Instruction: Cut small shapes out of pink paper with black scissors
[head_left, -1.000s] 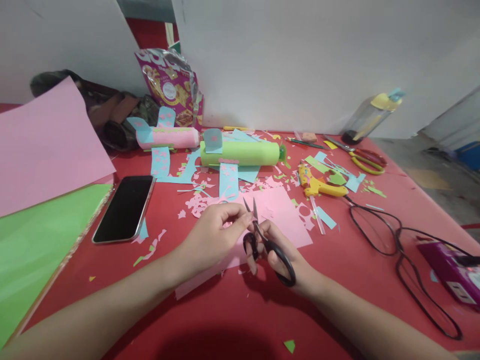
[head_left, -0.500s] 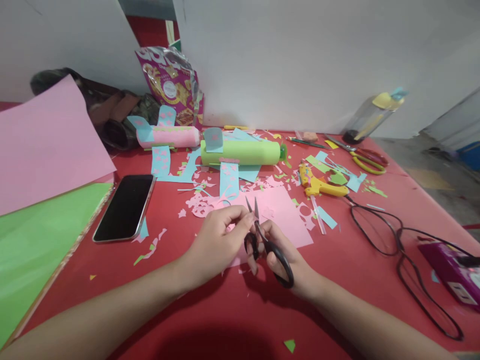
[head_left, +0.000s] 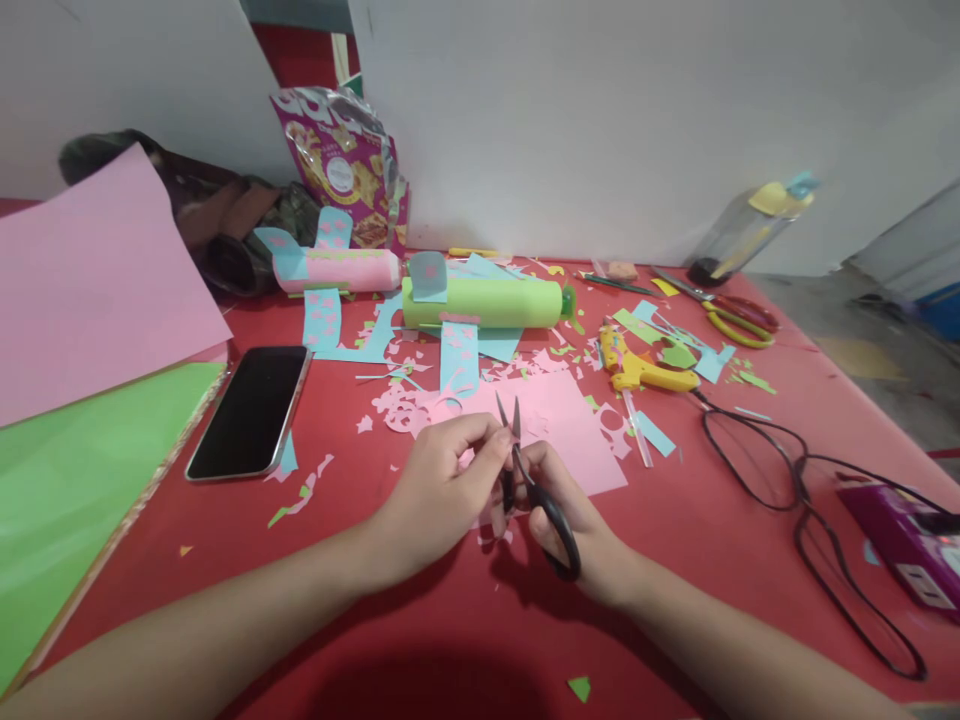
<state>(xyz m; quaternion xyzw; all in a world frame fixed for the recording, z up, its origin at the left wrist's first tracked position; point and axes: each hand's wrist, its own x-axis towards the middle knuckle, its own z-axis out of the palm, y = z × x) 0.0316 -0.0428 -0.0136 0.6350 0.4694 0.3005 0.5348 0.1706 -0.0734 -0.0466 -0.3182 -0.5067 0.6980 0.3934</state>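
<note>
Black-handled scissors [head_left: 556, 530] are in my right hand [head_left: 581, 515], fingers through the loops, blades pointing away and slightly apart. My left hand [head_left: 450, 480] is closed in a pinch beside the blades. At its fingertips shows a tiny bit of pink paper [head_left: 515, 436], mostly hidden. Beneath and beyond both hands lies a pink paper sheet [head_left: 574, 430] on the red table [head_left: 420, 640]. Past it lies a green paper-covered tube [head_left: 502, 305] with light-blue wings; to its left is a pink tube [head_left: 349, 270] with similar blue wings.
A phone [head_left: 251, 415] lies left, near green paper [head_left: 90, 500] and a large pink sheet [head_left: 97, 280]. On the right are a yellow glue gun [head_left: 649, 373], its looping cord [head_left: 799, 480], a purple power strip [head_left: 904, 550], other scissors [head_left: 739, 318] and a bottle [head_left: 750, 235]. Paper scraps surround the tubes.
The scissor handles have come slightly closer together, and the blades have shifted a little. Small pink scraps now show on the table just below my hands. Both hands stay nearly in place.
</note>
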